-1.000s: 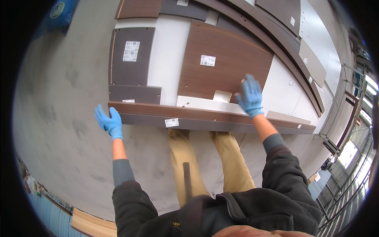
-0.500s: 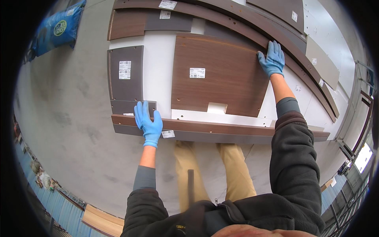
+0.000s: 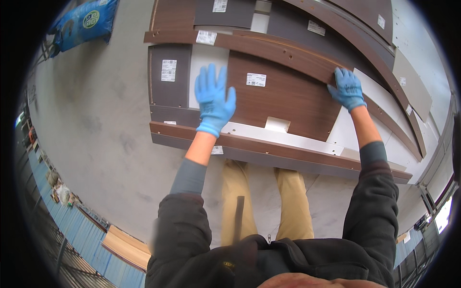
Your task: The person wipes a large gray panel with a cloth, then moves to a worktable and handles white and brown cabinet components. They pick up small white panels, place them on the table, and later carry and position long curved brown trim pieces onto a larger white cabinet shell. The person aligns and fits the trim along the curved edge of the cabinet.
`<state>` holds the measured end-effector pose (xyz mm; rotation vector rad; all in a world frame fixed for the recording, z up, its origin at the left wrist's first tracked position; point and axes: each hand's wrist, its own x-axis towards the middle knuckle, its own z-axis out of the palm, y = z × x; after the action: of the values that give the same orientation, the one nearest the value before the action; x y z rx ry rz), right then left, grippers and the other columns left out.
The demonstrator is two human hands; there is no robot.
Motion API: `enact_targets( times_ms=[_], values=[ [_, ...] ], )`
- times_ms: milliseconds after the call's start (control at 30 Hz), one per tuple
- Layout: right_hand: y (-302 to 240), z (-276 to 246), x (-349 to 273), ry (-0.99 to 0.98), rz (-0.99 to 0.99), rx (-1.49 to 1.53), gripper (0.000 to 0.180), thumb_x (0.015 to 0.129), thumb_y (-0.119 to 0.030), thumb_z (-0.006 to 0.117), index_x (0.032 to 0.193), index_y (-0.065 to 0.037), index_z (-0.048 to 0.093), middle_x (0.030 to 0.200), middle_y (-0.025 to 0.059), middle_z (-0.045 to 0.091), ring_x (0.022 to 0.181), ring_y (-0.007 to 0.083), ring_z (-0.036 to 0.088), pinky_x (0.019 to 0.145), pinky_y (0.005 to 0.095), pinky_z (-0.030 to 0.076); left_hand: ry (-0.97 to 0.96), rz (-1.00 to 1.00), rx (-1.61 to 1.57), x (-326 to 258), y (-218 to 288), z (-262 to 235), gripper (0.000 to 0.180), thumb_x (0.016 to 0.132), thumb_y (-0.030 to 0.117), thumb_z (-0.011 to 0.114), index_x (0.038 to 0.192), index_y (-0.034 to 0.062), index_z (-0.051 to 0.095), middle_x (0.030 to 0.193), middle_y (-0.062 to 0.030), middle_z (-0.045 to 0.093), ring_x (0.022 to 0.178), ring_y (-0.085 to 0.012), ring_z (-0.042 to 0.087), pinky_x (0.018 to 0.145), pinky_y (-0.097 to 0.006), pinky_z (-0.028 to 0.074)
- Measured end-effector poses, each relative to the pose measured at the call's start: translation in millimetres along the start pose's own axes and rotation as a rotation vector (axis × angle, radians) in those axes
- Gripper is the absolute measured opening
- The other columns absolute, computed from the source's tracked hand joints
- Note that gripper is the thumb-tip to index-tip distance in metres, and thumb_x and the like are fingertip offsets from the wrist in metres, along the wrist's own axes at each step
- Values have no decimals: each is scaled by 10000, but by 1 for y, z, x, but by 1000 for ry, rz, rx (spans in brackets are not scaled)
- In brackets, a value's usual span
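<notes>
My left hand [image 3: 214,98], in a blue glove, is open with its fingers stretched out, over the white panel [image 3: 202,58] and the left edge of a wide brown panel [image 3: 283,91]. My right hand [image 3: 348,90], also gloved in blue, is closed over the far edge of a long narrow brown board [image 3: 269,51]. That board lies slantwise across the wide panel and a dark grey panel [image 3: 168,91], with a white label near its left end. Closer to me, a second narrow brown board [image 3: 269,146] runs along the stack's front edge.
More brown and grey panels [image 3: 288,24] lie farther back on the stack, among them another long brown board [image 3: 379,62]. A blue sack [image 3: 84,26] lies on the floor at the upper left. My legs [image 3: 293,206] stand close to the stack's front edge.
The long board has come toward me, uncovering the panels behind it, with my right hand now on it. My left hand has moved from the front board up and right.
</notes>
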<state>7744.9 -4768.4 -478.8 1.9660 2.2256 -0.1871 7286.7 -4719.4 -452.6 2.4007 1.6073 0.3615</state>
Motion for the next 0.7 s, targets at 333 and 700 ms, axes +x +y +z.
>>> enact_targets(
  times_ms=[333, 700],
  values=[
    [-84, 12, -117, -148, -14, 183, 698, 744, -318, 883, 1329, -71, 592, 1293, 145, 645, 1182, 343, 634, 1008, 467, 522, -308, 161, 180, -12, -10, 20, 783, 963, 497, 651, 1626, 138, 438, 1665, -238, 381, 1529, -452, 369, 1274, -585, 226],
    [-38, 39, -196, -124, 147, 58, 786, 738, -272, 898, 1430, -106, 566, 1376, 152, 632, 1310, 355, 590, 1132, 482, 469, -301, 82, 82, -71, -15, 46, 805, 994, 492, 600, 1682, 171, 331, 1699, -268, 301, 1562, -459, 310, 1288, -592, 195]
  ],
)
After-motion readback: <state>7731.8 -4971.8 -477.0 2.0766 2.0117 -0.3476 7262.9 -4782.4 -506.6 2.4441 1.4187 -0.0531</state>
